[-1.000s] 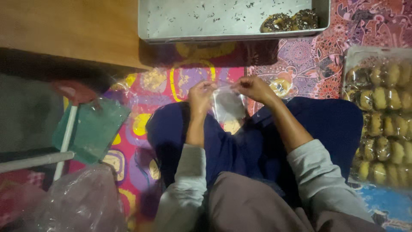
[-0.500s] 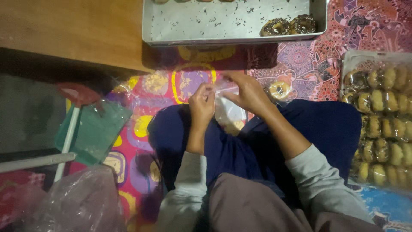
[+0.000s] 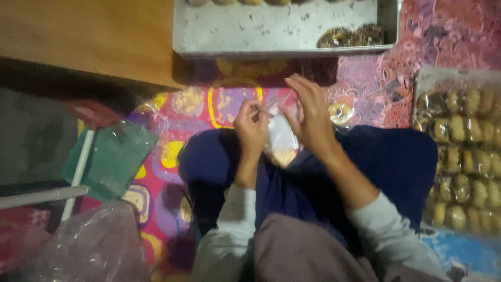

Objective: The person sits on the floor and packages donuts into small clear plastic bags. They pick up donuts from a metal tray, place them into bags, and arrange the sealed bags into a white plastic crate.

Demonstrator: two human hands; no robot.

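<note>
My left hand (image 3: 251,127) and my right hand (image 3: 311,116) are raised over my lap, both holding a small clear plastic bag (image 3: 281,137) between them. The left hand pinches the bag's top edge; the right hand's fingers spread over its right side. A pale cookie (image 3: 285,156) shows at the bottom of the bag. My lap is covered by dark blue cloth (image 3: 386,162).
A metal baking tray (image 3: 271,31) with a few dark cookies (image 3: 352,35) lies ahead on a patterned mat. Rows of bagged cookies (image 3: 464,156) lie at the right. A green plastic piece (image 3: 107,156), crumpled clear plastic (image 3: 88,250) and a wooden board (image 3: 83,36) are at the left.
Both hands have drawn closer together on the bag, the right hand now spread over its side. The view has shifted slightly downward, so the tray sits higher in frame.
</note>
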